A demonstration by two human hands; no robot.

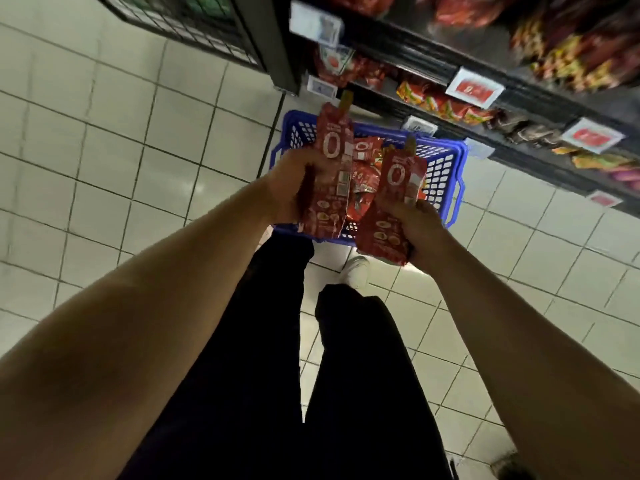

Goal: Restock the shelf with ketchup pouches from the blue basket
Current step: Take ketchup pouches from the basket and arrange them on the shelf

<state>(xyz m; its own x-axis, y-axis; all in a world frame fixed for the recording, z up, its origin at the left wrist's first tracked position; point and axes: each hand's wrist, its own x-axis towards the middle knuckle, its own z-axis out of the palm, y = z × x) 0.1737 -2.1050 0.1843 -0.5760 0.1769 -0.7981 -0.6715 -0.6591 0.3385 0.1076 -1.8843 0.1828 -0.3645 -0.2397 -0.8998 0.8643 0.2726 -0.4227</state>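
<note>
A blue basket (445,168) stands on the tiled floor below the shelf (433,60). More red pouches (365,174) lie inside it. My left hand (291,188) grips a red ketchup pouch (332,174) upright above the basket, its brown spout pointing up. My right hand (417,230) grips a second red ketchup pouch (394,202), held a little lower and to the right of the first. The fingers of both hands are partly hidden behind the pouches.
The dark shelf runs across the upper right, stocked with red and yellow packets (446,107) and white price tags (474,88). A black wire rack (194,22) stands at the upper left. My legs in black trousers and a white shoe (356,270) are below the basket.
</note>
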